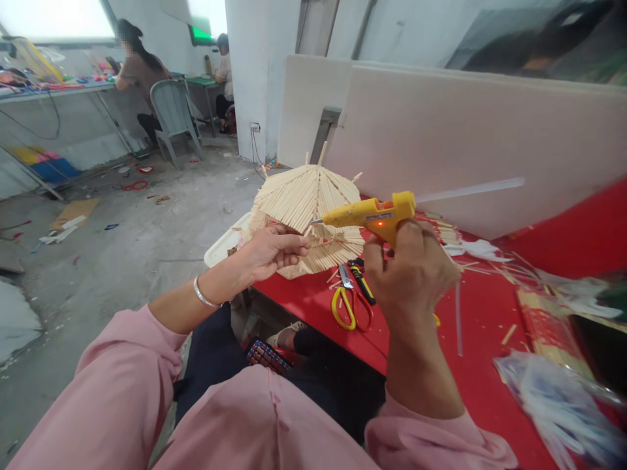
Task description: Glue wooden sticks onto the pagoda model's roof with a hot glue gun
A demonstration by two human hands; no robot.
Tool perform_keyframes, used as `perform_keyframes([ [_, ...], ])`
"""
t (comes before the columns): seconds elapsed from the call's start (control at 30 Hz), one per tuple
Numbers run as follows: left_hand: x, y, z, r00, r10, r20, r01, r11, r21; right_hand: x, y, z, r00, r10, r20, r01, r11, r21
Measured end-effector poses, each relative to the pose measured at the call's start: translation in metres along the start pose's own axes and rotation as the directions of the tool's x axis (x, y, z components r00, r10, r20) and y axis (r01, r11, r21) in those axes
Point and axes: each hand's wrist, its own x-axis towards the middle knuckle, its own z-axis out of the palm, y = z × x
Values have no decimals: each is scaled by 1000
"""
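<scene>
A model roof made of pale wooden sticks (304, 196) stands on the edge of a red table (490, 307). My left hand (269, 251) is closed on its lower edge and steadies it. My right hand (411, 274) is wrapped round the grip of a yellow hot glue gun (372, 212). The gun's nozzle points left and touches the sticks just above my left fingers. A clear glue stick (470, 189) juts from the back of the gun.
Yellow-handled scissors (349, 301) and a small cutter (361, 279) lie on the red table below the model. Loose sticks and clear bags (563, 398) clutter the right side. A white board (465, 137) stands behind. Two people sit at tables far left beside a grey chair (171, 114).
</scene>
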Motion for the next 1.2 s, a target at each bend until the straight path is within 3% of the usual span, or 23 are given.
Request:
perform_keyframes([
  [0.13,2,-1,1,1000,16,17,-16,1000,-27,-1,0,-2,1000,3,-17,-3,1000,-22],
  [0.5,-2,-1,6,997,32,-65,-38,994,-99,-3,0,-4,1000,23,-20,-24,999,-47],
  [0.7,-3,0,8,998,8,-60,-13,996,-90,-4,-2,-2,999,-31,-43,27,994,-104],
  [1.2,3,-3,-2,999,42,-7,-43,995,-95,-4,-1,2,999,8,-51,-11,998,-69],
])
